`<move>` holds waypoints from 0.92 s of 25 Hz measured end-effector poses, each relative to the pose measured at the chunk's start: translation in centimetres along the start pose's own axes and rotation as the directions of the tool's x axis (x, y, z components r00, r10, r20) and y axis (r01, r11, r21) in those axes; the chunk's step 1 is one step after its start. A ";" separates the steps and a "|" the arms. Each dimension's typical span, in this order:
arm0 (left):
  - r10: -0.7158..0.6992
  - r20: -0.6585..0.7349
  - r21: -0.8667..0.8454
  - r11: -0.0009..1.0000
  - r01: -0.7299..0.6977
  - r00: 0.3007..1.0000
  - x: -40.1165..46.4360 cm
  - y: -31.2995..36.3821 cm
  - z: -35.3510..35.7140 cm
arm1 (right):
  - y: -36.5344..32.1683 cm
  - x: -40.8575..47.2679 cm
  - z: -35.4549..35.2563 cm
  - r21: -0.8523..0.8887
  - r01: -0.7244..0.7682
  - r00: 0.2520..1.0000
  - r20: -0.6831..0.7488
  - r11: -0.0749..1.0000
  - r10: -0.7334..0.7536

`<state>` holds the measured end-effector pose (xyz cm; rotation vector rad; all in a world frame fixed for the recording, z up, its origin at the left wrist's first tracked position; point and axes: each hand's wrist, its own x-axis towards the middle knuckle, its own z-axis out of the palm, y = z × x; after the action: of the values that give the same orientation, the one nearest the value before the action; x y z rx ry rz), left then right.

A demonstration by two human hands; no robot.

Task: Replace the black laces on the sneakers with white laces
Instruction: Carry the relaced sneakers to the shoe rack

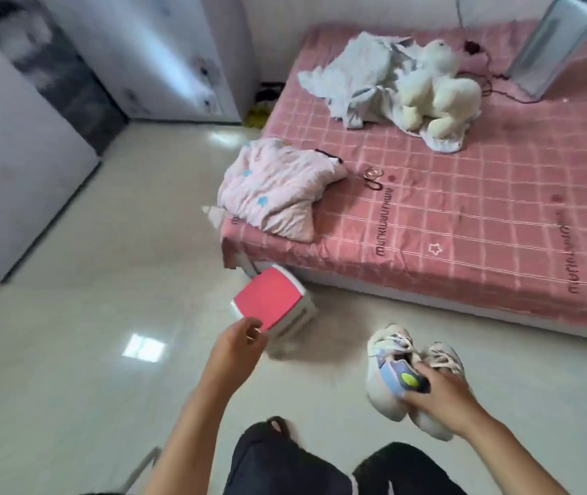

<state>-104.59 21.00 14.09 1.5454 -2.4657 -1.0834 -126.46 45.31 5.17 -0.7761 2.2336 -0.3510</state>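
My right hand [438,398] grips a pair of pale sneakers [395,366] by their openings and holds them above the tiled floor, toes pointing away from me. The sneakers are cream with blue panels and a yellow-green spot at the heel; their laces look light, and no black lace is visible. My left hand [238,346] grips the near edge of a small stool [274,301] with a red seat and white legs, which leans tilted by the corner of the bed.
A low bed [463,223] with a pink checked sheet fills the right side; on it lie a pink folded blanket [277,187], white clothes, a plush toy [435,87] and a silver box. Wardrobes [17,137] line the left wall. My dark-trousered legs are at the bottom.
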 end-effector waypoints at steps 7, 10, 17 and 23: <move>-0.169 -0.079 -0.136 0.978 0.157 0.983 -0.9 -11.0 -8.0 | -18.3 5.3 6.4 -0.098 0.342 0.917 0.250 0.935 -0.310; -0.240 -0.036 -0.127 0.964 0.234 0.970 0.4 -16.3 -13.0 | -26.4 7.2 9.7 -0.148 0.414 0.885 0.297 0.898 -0.359; -0.362 -0.202 -0.301 0.907 0.294 0.910 6.8 -26.9 -24.2 | -42.5 13.2 14.7 -0.208 0.505 0.838 0.350 0.837 -0.418; -0.399 -0.179 -0.385 0.869 0.309 0.899 12.7 -31.4 -28.5 | -53.5 20.2 15.4 -0.329 0.571 0.810 0.372 0.752 -0.453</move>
<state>-75.89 -12.65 13.64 1.9189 -1.7461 -1.1964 -103.71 -9.34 7.81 -1.5989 1.8135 0.0065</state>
